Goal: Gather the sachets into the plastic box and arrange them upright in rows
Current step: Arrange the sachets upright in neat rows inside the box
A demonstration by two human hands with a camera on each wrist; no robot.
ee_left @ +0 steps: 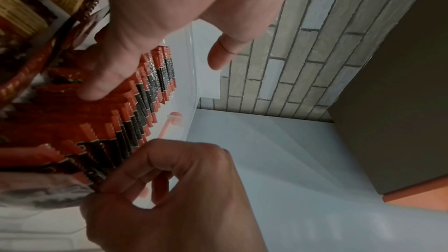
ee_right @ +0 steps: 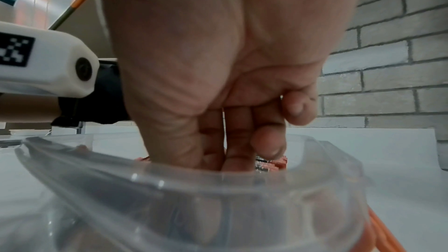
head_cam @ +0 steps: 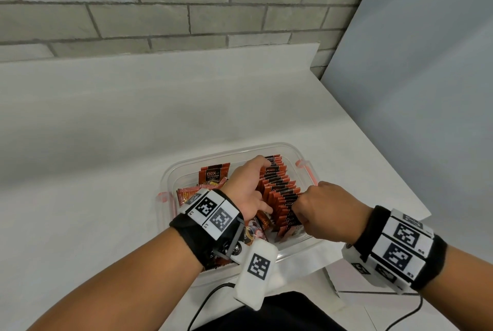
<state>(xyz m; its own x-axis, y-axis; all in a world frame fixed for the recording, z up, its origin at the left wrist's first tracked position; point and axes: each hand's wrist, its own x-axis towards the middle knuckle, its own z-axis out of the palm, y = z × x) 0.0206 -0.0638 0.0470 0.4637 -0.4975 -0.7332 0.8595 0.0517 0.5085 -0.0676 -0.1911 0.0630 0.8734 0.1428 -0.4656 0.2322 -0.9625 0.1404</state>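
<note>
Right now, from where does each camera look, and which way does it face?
Head: above, looking down at the plastic box on the white table; both forearms show.
Left wrist: beside the left hand, facing along the row of sachets toward the right hand.
Right wrist: below the right hand, outside the box rim, looking in.
Head and left wrist views share both hands and the row.

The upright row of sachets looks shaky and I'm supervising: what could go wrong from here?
1. The row of sachets leans; if the left hand lets go, it may topple.
2. The right hand pinches the near end; a tug could pull sachets out.
3. Loose sachets could slide underneath.
</note>
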